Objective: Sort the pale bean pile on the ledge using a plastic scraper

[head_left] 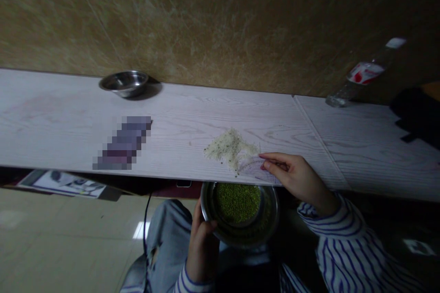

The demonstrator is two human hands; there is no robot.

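My left hand (202, 242) grips the rim of a steel bowl (271, 224) held just below the table's front edge; the bowl holds green mung beans (238, 201). My right hand (296, 177) rests at the table edge, fingers closed on a thin clear plastic card (253, 168) that lies flat on the wood. The card's far edge touches a small pile of white rice grains (229, 147), which has a few dark specks mixed in.
An empty steel bowl (124, 83) stands at the back left by the wall. A blurred-out flat object (123, 143) lies left of the rice. A clear water bottle (365, 73) leans at the back right, beside a dark object (417, 114). The table (62, 119) is pale wood.
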